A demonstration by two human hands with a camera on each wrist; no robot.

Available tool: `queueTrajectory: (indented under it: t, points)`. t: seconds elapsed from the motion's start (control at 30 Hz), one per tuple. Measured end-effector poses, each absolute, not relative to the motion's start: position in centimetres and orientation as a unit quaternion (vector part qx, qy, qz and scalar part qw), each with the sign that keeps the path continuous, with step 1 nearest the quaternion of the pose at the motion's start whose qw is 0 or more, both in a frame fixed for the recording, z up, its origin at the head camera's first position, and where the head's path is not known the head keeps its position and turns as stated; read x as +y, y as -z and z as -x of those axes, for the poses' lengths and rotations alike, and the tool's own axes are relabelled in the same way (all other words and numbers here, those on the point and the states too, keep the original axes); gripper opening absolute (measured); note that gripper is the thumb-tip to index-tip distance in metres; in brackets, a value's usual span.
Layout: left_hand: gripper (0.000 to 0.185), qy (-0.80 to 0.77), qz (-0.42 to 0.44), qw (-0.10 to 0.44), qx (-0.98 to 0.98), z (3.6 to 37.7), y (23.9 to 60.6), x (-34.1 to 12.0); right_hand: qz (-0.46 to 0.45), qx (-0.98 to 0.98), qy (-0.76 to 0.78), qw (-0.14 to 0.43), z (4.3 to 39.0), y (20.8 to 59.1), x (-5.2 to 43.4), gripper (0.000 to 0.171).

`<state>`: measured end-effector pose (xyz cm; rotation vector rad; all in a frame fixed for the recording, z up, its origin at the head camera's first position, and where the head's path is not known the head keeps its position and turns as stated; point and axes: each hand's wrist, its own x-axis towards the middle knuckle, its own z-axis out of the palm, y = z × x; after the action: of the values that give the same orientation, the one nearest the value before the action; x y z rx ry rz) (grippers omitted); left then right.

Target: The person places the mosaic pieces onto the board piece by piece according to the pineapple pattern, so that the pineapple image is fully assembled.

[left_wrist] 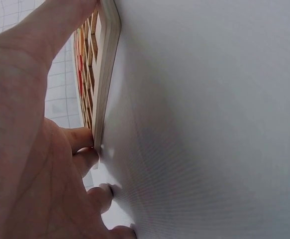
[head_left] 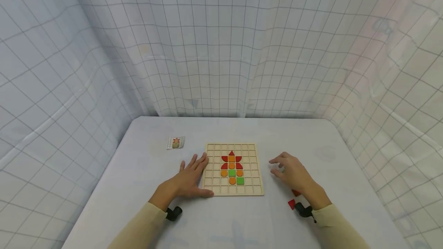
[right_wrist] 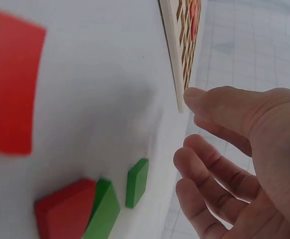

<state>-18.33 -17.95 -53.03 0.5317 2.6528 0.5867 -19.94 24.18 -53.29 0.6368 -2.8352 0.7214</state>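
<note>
A wooden grid board (head_left: 214, 152) lies mid-table, with red, orange and green pieces (head_left: 232, 169) set in it as a flower shape. My left hand (head_left: 193, 175) lies flat on the table, and its fingers (left_wrist: 80, 138) touch the board's left edge (left_wrist: 107, 64). To the right of the board my right hand (head_left: 289, 170) hovers with fingers (right_wrist: 217, 164) loosely curled and nothing in them. Below those fingers lie two green pieces (right_wrist: 137, 182) and a red piece (right_wrist: 65, 209), loose on the table.
A small pattern card (head_left: 175, 142) lies at the back left of the table. Two loose red pieces (head_left: 293, 199) sit by my right wrist. White gridded curtains close in the table on three sides.
</note>
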Motion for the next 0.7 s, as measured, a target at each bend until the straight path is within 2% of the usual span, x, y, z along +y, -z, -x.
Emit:
queueTrajectory:
  t: [0.7]
  points:
    - [0.135, -0.207, -0.188, 0.183, 0.942, 18.4, 53.0, -18.0, -0.129, -0.957, -0.260, 0.006, 19.6, 54.3, 27.2, 0.027]
